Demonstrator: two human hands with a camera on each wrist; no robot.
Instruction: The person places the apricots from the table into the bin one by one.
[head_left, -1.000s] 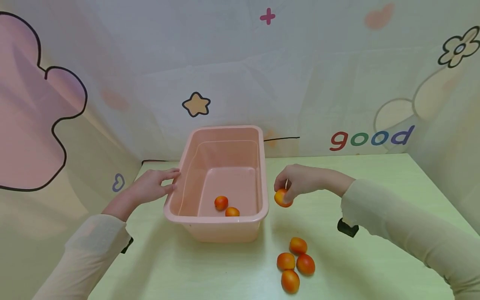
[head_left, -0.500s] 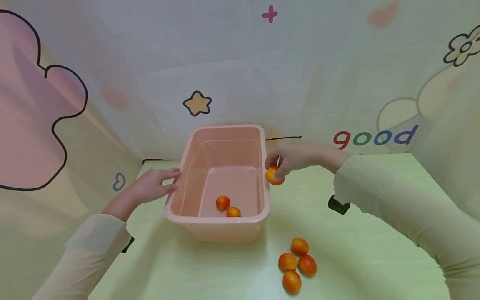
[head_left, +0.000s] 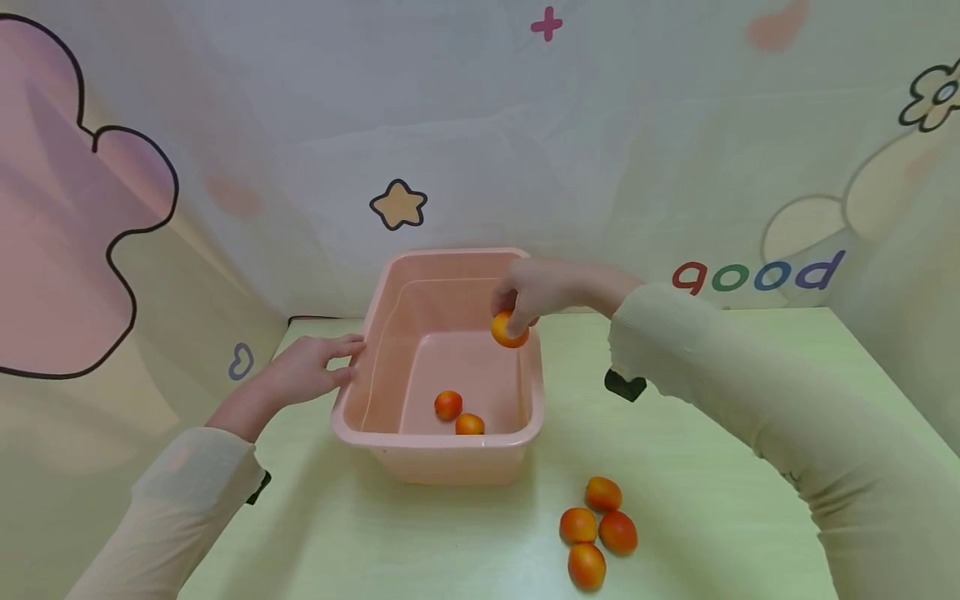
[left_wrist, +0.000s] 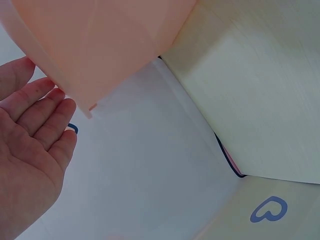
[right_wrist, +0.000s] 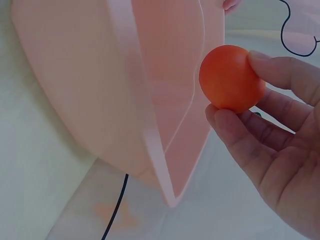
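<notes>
Orange fruit (head_left: 509, 330) pinched in right hand (head_left: 542, 287) fingers (right_wrist: 235, 137) above pink tub's (head_left: 438, 454) right rim. Looks light, smooth, probably rigid plastic; grip across its middle. Left hand (head_left: 303, 373), fingers straight, touching tub's left rim.

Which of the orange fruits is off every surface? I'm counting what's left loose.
The fruit pinched in the right hand over the pink tub; two lie inside, four on the table.

The right hand (head_left: 543, 287) has carried its orange fruit (head_left: 509, 330) up from the table beside the pink tub (head_left: 420, 450), across the right rim, and now holds it above the tub's inside.
</notes>
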